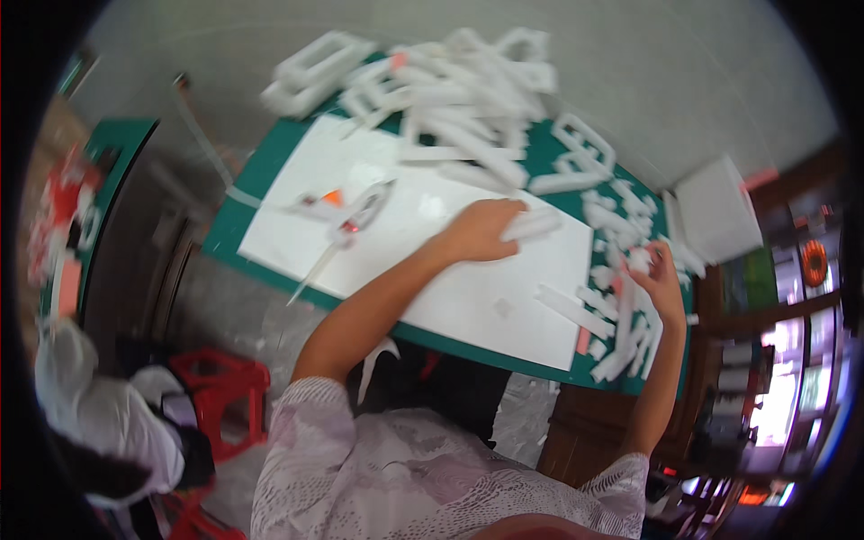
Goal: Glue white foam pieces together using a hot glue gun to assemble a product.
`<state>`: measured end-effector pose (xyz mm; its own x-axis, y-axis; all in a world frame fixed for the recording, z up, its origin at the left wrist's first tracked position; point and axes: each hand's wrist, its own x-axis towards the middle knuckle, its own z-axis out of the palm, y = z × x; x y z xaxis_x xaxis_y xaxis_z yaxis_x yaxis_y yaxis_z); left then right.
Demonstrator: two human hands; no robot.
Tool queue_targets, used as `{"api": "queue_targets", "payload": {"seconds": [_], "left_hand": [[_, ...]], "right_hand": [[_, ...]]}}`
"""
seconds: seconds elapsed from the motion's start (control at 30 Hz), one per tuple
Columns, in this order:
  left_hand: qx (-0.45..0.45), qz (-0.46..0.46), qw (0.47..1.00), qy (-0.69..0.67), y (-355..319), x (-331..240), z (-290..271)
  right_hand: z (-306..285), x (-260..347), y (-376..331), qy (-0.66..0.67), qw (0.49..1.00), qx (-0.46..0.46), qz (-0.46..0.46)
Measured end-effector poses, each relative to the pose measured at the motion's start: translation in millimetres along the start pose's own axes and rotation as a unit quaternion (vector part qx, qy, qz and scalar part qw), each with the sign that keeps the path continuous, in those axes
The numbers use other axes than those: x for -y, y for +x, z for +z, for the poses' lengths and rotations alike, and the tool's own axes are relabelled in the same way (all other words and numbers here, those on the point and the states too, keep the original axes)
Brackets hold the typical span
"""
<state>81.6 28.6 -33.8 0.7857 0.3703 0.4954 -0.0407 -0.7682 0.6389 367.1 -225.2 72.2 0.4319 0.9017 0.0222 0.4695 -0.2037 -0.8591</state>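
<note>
A green worktop (229,232) holds a big white board (468,306). At 12 o'clock on it sits a messy pile of white foam frames (468,99). At 3 o'clock is a heap of foam bits (605,216). A glue gun (356,216) lies on the board, at 9 o'clock from the left hand (487,232).

The left fingers are clamped on the near end of a white foam bar (540,223), over the middle of the board. The bar's long way points out from them, between 2 and 3 o'clock. The right hand (663,277) is by the heap, and its fingers look pinched on a small white lump (640,261), though it is blurry. The lump is at about 4 o'clock from the bar's far end, a gap away. The right hand is nearer to the heap.
</note>
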Motion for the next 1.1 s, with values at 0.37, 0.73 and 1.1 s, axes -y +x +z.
{"api": "queue_targets", "payload": {"seconds": [0.37, 0.73, 1.1], "left_hand": [[0.021, -0.006, 0.994, 0.111, 4, 14, 21], [0.037, 0.034, 0.990, 0.129, 4, 5, 19], [0.034, 0.057, 0.990, 0.126, 4, 9, 22]], "right_hand": [[197, 51, -86, 0.028, 0.998, 0.049, 0.028], [189, 17, -93, -0.148, 0.982, -0.117, -0.032], [218, 15, -74, -0.098, 0.984, -0.142, -0.034]]}}
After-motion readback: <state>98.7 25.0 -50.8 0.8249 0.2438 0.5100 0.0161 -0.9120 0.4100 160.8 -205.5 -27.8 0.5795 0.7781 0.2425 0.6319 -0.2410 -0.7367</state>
